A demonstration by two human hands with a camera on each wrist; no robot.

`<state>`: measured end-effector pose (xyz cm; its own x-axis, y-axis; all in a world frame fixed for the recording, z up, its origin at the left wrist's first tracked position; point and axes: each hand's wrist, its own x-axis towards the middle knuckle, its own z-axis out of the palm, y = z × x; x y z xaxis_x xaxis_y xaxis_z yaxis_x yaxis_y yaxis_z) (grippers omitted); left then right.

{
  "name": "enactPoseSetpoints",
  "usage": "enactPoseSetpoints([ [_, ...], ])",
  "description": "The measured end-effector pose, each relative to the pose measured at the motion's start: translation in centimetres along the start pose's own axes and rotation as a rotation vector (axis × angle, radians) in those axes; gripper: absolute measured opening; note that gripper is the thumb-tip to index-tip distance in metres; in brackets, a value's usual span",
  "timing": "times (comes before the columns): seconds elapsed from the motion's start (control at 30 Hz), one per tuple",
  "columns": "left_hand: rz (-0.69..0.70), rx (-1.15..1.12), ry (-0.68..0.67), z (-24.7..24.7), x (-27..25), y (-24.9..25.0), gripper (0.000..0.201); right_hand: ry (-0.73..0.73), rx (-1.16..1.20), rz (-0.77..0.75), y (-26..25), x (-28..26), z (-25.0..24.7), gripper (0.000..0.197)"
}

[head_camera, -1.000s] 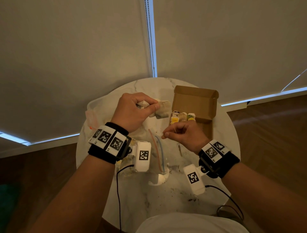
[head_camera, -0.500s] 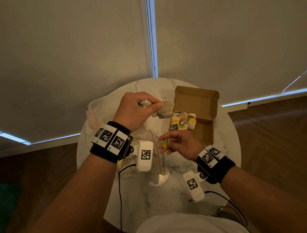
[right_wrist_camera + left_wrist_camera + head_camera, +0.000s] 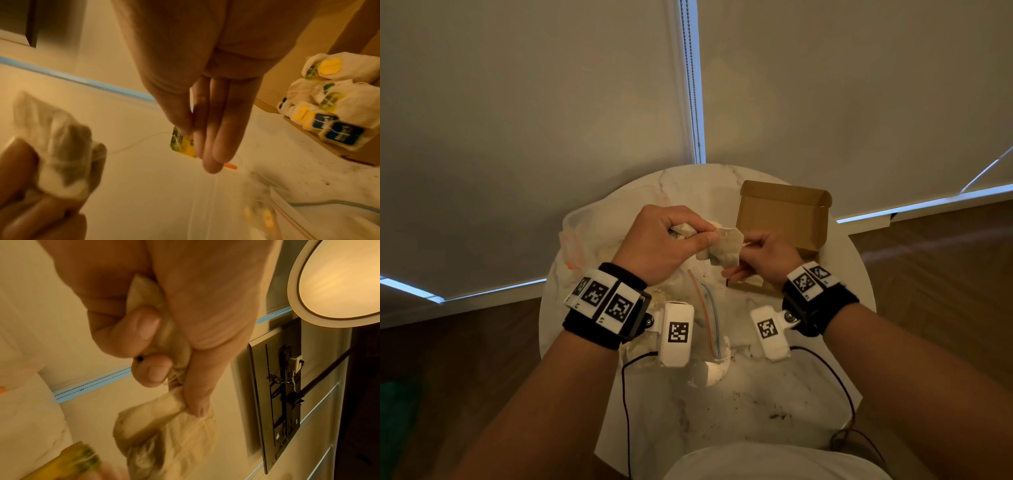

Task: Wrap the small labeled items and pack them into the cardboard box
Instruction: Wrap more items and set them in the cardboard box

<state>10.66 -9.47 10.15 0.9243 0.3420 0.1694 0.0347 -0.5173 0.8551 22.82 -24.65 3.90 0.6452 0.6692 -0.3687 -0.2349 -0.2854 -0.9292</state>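
My left hand (image 3: 671, 240) grips a crumpled tea bag (image 3: 722, 248) above the round table; one end sticks out past the thumb (image 3: 197, 405), the rest (image 3: 164, 434) hangs below. My right hand (image 3: 763, 257) is just right of the bag and pinches its yellow-green paper tag (image 3: 180, 142) between thumb and straight fingers (image 3: 213, 146). A thin string runs from the tag to the bag (image 3: 61, 146). The open cardboard box (image 3: 780, 216) stands behind the right hand. In the right wrist view several wrapped tea bags (image 3: 329, 105) with yellow and blue tags lie in it.
A clear zip bag (image 3: 705, 315) with red and blue seal lines lies on the marble table (image 3: 756, 411) between my wrists. Another plastic bag (image 3: 585, 236) lies at the table's left edge. Dark crumbs dot the near side. Cables hang from both wrist cameras.
My right hand has risen from near the zip bag to right beside the tea bag, carrying the tag, and now covers the box's contents. The left hand has hardly moved.
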Motion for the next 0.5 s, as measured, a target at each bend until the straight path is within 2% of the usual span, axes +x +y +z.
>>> enactPoseSetpoints([
  [0.23,-0.047,-0.012,-0.035,0.4,-1.1,-1.1,0.014,0.027,0.027,-0.204,-3.1,-1.0,-0.2,0.018],
  [0.33,-0.082,-0.003,-0.045,0.7,-1.5,-1.7,0.018,0.048,-0.067,-0.352,-3.8,-1.5,0.1,0.012],
  [0.5,-0.127,0.009,-0.017,1.1,-1.8,-2.1,0.014,0.050,-0.115,-0.466,-4.2,-2.3,0.1,0.019],
])
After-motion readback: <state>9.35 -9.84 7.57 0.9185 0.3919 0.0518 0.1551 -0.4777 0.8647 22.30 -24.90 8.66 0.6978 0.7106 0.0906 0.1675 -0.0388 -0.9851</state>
